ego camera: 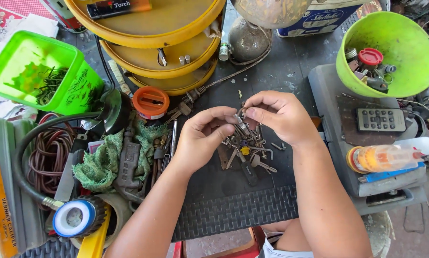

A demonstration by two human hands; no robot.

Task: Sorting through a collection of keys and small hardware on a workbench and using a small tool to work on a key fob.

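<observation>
My left hand and right hand pinching 1 small metal key between fingertips, loose pile of keys just below my grip, black mat underneath

A dark rubber mat with a ribbed front edge covers the work surface under bright daylight. Past the hands stands a tiered yellow tray rack. Out to the left side sit a green plastic box, a green rag and coiled wire. Out to the right side are a green bowl and a grey case.
</observation>
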